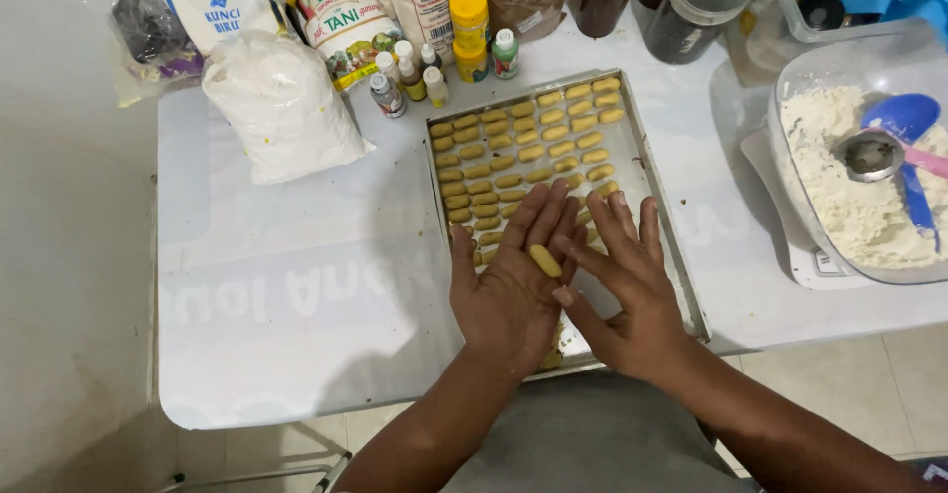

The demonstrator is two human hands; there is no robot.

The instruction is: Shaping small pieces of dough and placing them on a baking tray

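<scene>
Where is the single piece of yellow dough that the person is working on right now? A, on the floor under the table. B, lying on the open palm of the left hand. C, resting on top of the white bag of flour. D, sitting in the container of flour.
B: the dough piece lies on the upturned palm of the left hand above the baking tray, with the right hand beside it.

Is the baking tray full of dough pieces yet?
Not full. Rows of dough pieces cover much of the baking tray, but bare metal shows along its right side. One piece lies on the open left hand.
</scene>
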